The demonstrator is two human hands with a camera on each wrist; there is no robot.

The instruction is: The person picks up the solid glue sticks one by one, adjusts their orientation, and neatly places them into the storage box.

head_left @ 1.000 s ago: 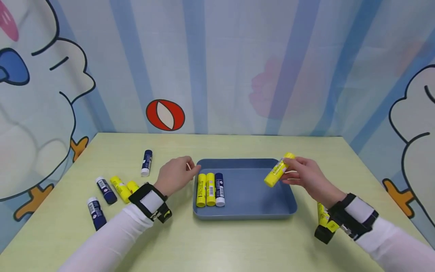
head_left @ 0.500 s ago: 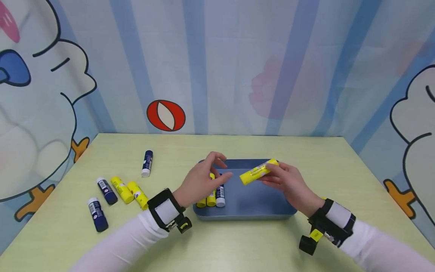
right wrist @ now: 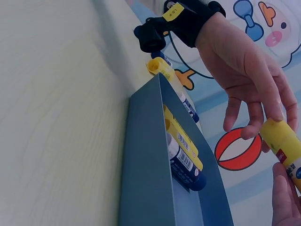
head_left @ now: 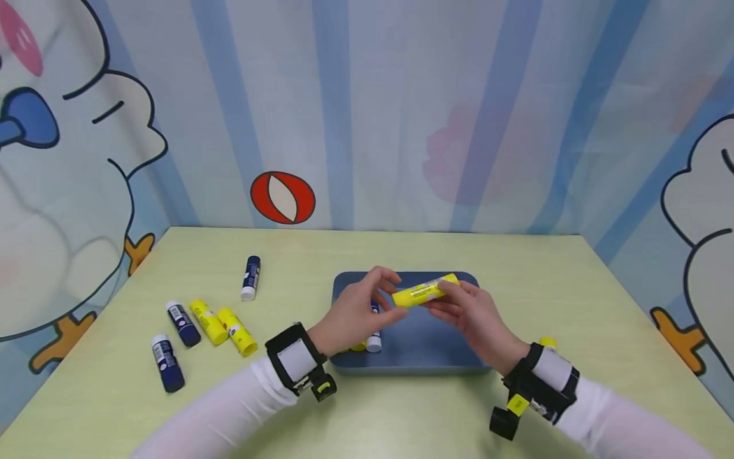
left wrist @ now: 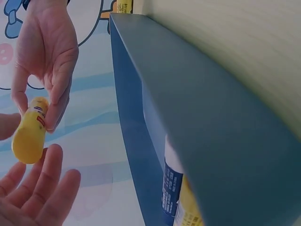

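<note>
My right hand (head_left: 473, 319) pinches a yellow glue stick (head_left: 421, 292) near one end, holding it tilted above the blue-grey tray (head_left: 427, 347). At the glue stick's other end is my left hand (head_left: 358, 315), its thumb and fingers spread around that end. In the left wrist view, the yellow end (left wrist: 28, 146) shows between the left thumb and fingers. A navy glue stick with a white cap (right wrist: 184, 162) lies inside the tray beside yellow glue sticks (right wrist: 181, 139). From the head, my left hand covers most of these.
Left of the tray lie two yellow glue sticks (head_left: 237, 331) and several navy ones, including one farther back (head_left: 250, 278). Another yellow stick (head_left: 547, 343) is partly hidden behind the right wrist. A printed curtain (head_left: 390, 127) stands behind the table.
My right hand has carried the yellow glue stick leftward over the tray. From the tray's left edge, my left hand has moved right to the glue stick's free end.
</note>
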